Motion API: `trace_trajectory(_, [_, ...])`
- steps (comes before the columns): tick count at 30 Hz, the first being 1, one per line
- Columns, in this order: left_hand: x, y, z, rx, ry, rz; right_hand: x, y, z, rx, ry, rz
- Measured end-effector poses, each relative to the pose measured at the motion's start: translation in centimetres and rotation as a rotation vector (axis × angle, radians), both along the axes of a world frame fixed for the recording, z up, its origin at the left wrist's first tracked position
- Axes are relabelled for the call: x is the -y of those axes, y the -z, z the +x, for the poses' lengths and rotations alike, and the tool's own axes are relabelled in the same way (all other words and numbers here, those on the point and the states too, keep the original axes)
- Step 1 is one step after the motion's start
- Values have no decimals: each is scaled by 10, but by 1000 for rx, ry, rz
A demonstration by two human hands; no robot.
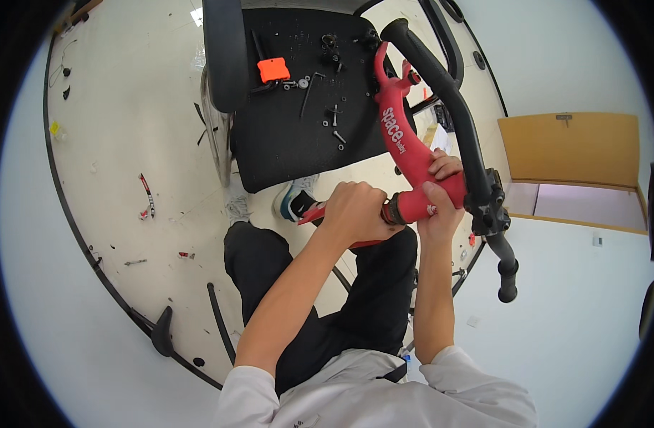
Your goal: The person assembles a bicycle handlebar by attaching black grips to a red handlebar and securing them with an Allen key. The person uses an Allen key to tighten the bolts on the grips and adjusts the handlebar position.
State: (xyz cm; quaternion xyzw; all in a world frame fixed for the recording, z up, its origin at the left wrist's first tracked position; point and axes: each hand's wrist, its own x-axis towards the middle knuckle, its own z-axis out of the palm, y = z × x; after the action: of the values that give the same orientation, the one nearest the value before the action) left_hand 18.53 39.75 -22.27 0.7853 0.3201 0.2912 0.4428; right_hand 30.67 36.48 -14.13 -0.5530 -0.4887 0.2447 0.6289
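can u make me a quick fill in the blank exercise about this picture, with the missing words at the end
1. The right hand grips a bike frame painted mainly ____.
2. The curved handlebar is ____ in colour.
3. In the picture, the left hand is to the ____ of the right hand.
4. On the chair seat, near a hex key, lies a small box-like item coloured ____.

Missing words: red; black; left; orange
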Motion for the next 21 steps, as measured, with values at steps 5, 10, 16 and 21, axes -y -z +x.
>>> trace_trajectory(5, [-3,0,15,-9,69,-35,-3,-7,8,-1,-40,36])
trace_trajectory(10, [3,0,17,-35,-48,3,-1,6,4,-67,62,97])
trace_trajectory(16, [6,2,13,156,-153,116,-5,9,-5,-65,83,106])
trace_trajectory(21, [4,4,5,185,-169,65,-8,10,-17,-82,67,113])
